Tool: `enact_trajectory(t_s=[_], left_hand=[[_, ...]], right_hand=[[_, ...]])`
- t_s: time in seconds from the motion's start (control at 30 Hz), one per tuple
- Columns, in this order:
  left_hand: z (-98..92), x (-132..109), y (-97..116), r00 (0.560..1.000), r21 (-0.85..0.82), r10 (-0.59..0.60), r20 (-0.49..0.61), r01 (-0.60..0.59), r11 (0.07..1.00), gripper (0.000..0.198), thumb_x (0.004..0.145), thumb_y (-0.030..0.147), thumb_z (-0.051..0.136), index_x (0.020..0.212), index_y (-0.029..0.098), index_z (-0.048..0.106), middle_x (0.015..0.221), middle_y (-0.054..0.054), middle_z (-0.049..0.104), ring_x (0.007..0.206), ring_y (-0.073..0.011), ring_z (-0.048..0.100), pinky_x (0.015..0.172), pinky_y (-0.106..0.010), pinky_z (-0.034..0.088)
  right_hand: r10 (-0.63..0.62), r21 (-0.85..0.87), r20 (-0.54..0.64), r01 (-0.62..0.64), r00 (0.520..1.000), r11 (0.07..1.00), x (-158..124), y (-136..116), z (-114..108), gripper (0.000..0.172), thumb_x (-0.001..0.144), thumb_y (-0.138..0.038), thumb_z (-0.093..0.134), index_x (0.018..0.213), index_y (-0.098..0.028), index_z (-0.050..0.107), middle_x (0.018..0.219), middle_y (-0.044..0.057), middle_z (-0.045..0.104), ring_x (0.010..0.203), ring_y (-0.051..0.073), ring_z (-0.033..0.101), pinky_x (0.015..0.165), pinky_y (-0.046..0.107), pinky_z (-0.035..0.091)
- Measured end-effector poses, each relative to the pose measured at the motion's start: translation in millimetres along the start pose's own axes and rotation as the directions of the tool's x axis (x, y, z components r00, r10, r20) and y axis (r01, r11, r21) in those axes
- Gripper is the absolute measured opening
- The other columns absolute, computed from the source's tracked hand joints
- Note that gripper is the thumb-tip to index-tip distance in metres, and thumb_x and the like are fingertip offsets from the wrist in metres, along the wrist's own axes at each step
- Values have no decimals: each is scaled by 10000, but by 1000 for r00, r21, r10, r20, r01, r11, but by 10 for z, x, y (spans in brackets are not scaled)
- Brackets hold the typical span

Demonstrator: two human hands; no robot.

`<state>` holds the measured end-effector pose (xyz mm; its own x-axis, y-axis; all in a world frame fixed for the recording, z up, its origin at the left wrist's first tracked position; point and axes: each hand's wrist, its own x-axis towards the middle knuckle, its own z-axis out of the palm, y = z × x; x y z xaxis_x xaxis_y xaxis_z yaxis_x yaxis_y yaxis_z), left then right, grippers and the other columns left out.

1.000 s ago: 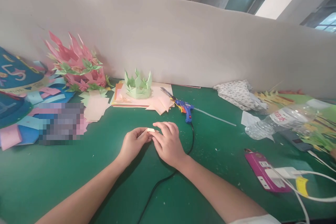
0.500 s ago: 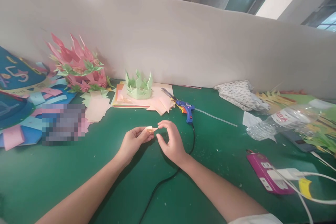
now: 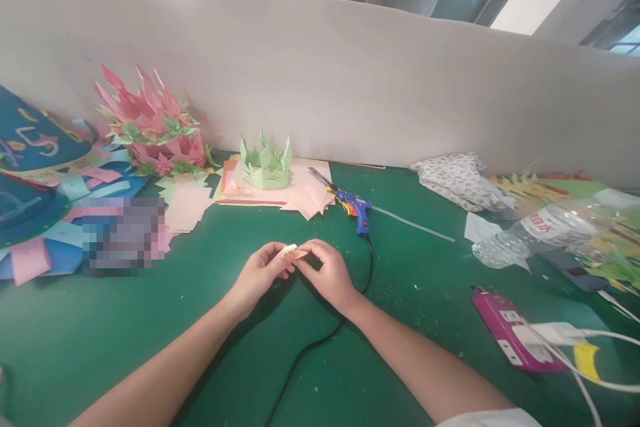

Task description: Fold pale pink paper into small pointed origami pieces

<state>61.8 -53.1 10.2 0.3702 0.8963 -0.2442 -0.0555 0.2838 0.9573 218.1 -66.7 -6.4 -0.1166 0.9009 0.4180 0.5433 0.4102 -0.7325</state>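
Observation:
A small folded piece of peach paper (image 3: pixel 295 253) is held up over the green table, between my two hands. My left hand (image 3: pixel 261 273) pinches it from the left side. On the other side, my right hand (image 3: pixel 325 273) has thumb and fingers closed on the paper's right tip. Fingers cover part of the folds. Beyond the hands stands a green paper crown (image 3: pixel 266 163) on a stack of peach sheets (image 3: pixel 305 177). To its right lies a blue glue gun (image 3: pixel 357 208) with a clear glue stick in its back and a black cord running toward me.
Pink paper crowns (image 3: pixel 155 117) and blue hats (image 3: pixel 37 137) stand at the left. A plastic bottle (image 3: pixel 540 230), a patterned cloth (image 3: pixel 453 180) and a magenta power strip (image 3: pixel 515 337) with white cables lie at the right. A pale partition (image 3: pixel 350 80) rises behind.
My right hand has closed from an open curve onto the paper's right tip. The paper has turned slightly in my left hand, which still holds it.

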Motion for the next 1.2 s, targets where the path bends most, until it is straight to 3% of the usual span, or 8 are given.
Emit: enact_trajectory(t_s=[0.6, 0.87, 1.2], left_hand=[[73, -34, 32, 993, 62, 4, -118, 4, 998, 265, 722, 403, 591, 776, 144, 587, 700, -15, 588, 623, -116, 527, 609, -219, 417], [70, -35, -46, 988, 72, 39, -147, -28, 997, 226, 744, 375, 570, 737, 150, 566, 666, 5, 553, 568, -92, 460, 556, -209, 364], [100, -46, -25, 995, -58, 15, -103, -21, 998, 300, 726, 423, 600, 817, 137, 599, 821, -45, 613, 685, -114, 534, 686, -223, 444]], right_hand=[[-53, -34, 5, 53, 999, 998, -14, -49, -5, 59, 812, -194, 542, 792, -210, 596, 769, 20, 614, 701, 155, 556, 674, 289, 451], [-69, -32, 12, 70, 998, 997, -15, -64, 11, 68, 800, -163, 538, 798, -205, 592, 778, 20, 607, 746, 158, 560, 694, 285, 453], [-41, -16, -28, 41, 999, 999, -10, -62, 1, 59, 784, -159, 546, 780, -205, 583, 767, 17, 605, 671, 146, 542, 658, 283, 444]])
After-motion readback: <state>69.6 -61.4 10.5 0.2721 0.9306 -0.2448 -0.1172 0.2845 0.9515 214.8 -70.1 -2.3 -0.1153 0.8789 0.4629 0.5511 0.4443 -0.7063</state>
